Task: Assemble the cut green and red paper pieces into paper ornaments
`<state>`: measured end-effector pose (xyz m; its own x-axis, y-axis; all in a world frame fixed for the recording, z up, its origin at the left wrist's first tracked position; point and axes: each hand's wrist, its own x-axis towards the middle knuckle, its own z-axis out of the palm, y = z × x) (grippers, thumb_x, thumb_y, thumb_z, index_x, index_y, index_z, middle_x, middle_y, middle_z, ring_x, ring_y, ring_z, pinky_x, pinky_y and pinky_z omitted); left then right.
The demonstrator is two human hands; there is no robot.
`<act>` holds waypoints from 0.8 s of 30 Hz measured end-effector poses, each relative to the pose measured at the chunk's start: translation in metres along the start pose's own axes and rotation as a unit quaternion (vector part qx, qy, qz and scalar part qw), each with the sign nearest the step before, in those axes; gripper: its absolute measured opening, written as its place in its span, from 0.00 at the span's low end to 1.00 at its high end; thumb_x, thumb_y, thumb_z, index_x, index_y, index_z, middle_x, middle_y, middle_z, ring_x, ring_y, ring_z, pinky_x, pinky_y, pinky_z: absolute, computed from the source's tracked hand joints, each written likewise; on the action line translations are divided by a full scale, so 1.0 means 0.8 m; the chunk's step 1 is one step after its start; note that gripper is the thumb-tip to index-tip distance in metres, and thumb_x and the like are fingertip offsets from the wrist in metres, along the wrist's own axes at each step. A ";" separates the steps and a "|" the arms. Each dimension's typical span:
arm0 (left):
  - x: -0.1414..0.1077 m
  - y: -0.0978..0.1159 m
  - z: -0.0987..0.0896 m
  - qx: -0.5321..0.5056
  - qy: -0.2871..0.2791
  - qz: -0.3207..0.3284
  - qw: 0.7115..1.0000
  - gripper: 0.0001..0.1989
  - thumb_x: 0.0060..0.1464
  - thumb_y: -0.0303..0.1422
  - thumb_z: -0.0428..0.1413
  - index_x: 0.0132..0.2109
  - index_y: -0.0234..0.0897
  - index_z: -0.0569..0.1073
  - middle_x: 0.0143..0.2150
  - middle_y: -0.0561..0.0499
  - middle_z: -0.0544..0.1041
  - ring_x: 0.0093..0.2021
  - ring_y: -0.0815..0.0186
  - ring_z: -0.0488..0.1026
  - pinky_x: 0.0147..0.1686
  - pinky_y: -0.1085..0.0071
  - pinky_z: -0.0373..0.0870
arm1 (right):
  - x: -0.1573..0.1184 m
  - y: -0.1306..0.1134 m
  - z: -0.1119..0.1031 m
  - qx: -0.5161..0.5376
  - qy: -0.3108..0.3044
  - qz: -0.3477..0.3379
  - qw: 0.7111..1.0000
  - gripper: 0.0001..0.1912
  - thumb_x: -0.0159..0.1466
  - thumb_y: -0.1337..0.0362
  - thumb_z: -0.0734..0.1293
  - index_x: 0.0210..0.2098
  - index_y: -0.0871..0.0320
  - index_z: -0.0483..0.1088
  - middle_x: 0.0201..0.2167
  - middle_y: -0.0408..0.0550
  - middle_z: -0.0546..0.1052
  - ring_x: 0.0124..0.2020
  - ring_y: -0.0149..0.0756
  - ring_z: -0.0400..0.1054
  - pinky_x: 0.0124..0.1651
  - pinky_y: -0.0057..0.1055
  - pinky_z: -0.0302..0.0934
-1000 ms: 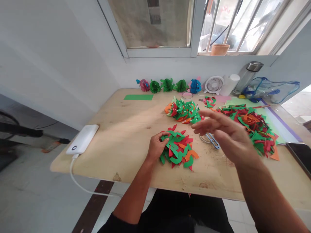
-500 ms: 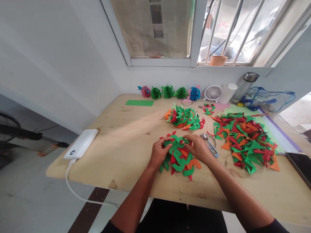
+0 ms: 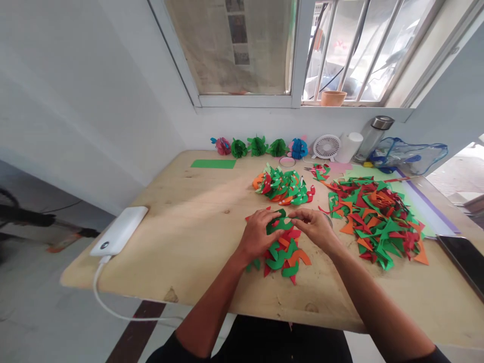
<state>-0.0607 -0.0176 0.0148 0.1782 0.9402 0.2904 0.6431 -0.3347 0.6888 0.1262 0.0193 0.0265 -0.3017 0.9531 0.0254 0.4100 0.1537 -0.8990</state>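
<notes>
My left hand (image 3: 260, 232) is closed with bent fingers around a curved green paper piece (image 3: 279, 226). From the other side, my right hand (image 3: 313, 226) pinches at the piece's right end, where a small pale spot shows at the fingertips. Beneath both hands lies a loose pile of cut paper shapes (image 3: 280, 259) in green, red and orange. Just beyond them sits a heap of curved paper pieces (image 3: 289, 186) with small pale marks. The right hand covers most of a ring-shaped object on the table.
Paper scraps (image 3: 378, 217) spread at the right, beside a phone (image 3: 461, 259). Folded paper figures (image 3: 257, 145), a small fan (image 3: 327, 147), a bottle (image 3: 374, 138) and a clear pouch (image 3: 410, 156) line the wall. A green strip (image 3: 213, 164) and a power bank (image 3: 119, 231) lie left.
My left hand has turned flatter over the pile. My right fingers have drawn into a pinch at the green piece's end. The blue cutter by my right hand is now hidden.
</notes>
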 end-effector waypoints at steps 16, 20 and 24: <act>0.003 0.037 -0.016 -0.228 -0.202 -0.098 0.947 0.17 0.50 0.40 0.55 0.44 0.35 0.74 0.39 0.47 0.78 0.38 0.62 0.74 0.41 0.64 0.70 | -0.003 -0.004 -0.032 0.167 -0.036 0.107 0.979 0.15 0.50 0.55 0.70 0.29 0.61 0.75 0.19 0.40 0.69 0.20 0.24 0.54 0.23 0.25 0.47; 0.003 0.035 -0.019 -0.235 -0.133 -0.126 0.955 0.25 0.45 0.40 0.60 0.50 0.36 0.70 0.46 0.43 0.75 0.46 0.59 0.72 0.43 0.63 0.70 | -0.001 -0.003 -0.032 0.148 -0.038 0.106 0.982 0.16 0.50 0.53 0.69 0.29 0.61 0.75 0.20 0.42 0.70 0.20 0.25 0.55 0.22 0.25 0.47; 0.008 0.034 -0.010 -0.206 -0.085 -0.054 0.973 0.31 0.44 0.36 0.61 0.56 0.41 0.65 0.53 0.45 0.71 0.52 0.59 0.69 0.51 0.62 0.66 | 0.002 -0.006 -0.029 0.137 -0.039 0.099 0.985 0.17 0.50 0.53 0.68 0.30 0.61 0.74 0.22 0.44 0.72 0.21 0.26 0.57 0.22 0.25 0.50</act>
<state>-0.0481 -0.0214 0.0404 0.2695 0.9567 0.1102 0.3187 -0.1966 0.9272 0.1438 0.0265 0.0411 -0.3084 0.9327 -0.1867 0.2240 -0.1195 -0.9672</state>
